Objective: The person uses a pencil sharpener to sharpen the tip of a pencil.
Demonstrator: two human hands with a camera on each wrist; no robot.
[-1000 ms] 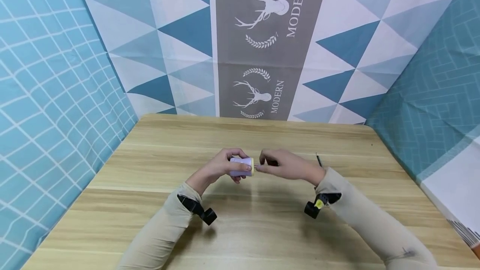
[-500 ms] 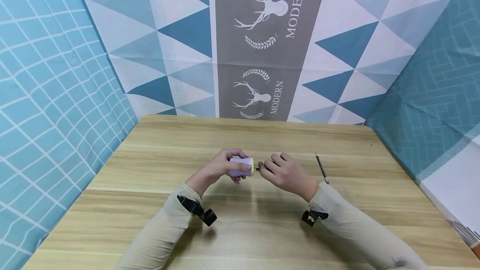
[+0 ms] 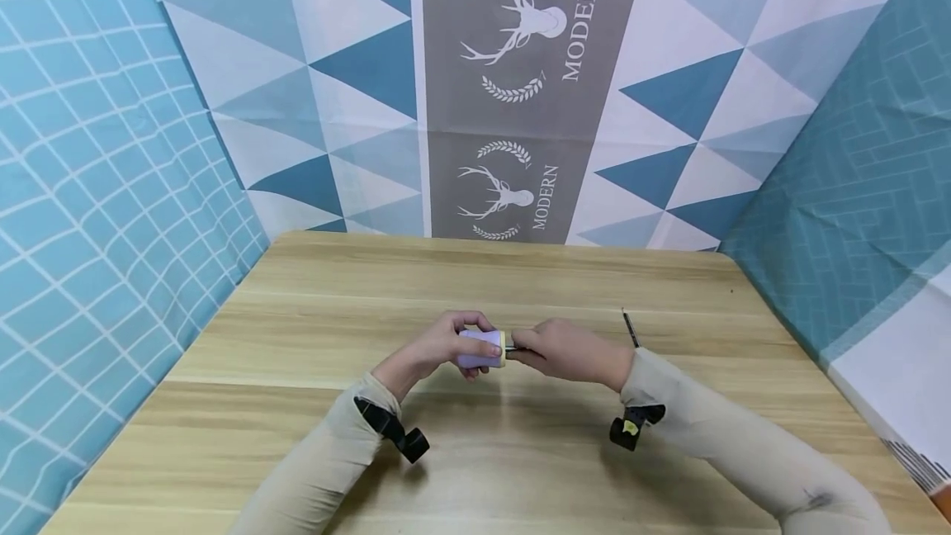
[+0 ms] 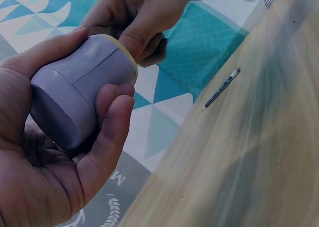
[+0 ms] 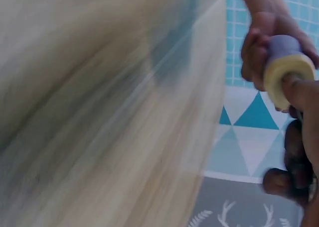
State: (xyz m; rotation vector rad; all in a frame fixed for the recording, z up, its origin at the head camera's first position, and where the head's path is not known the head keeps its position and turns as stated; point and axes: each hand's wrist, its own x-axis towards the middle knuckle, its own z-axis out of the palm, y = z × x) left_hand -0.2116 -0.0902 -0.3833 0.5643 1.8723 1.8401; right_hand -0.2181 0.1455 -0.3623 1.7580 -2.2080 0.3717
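Note:
A lavender pencil sharpener (image 3: 479, 348) with a yellow rim lies sideways above the table. My left hand (image 3: 431, 351) grips its body, thumb on the near side; its smooth base (image 4: 57, 107) faces the left wrist camera. At the yellow rim (image 5: 279, 80), my right hand (image 3: 568, 351) pinches a short thin piece (image 3: 510, 347) sticking out of that end. Fingers hide most of this piece, so its full shape cannot be told. In the right wrist view, the thumb lies right over the rim's centre.
A dark patterned pencil (image 4: 222, 89) lies on the wooden table (image 3: 357, 452), partly hidden behind the right wrist in the head view. Patterned cloths (image 3: 319, 106) stand behind the table and along both sides.
The right hand has shifted and rotated at the sharpener's yellow end, covering and uncovering the pencil on the table. The left hand keeps its grip. The head view has tilted slightly.

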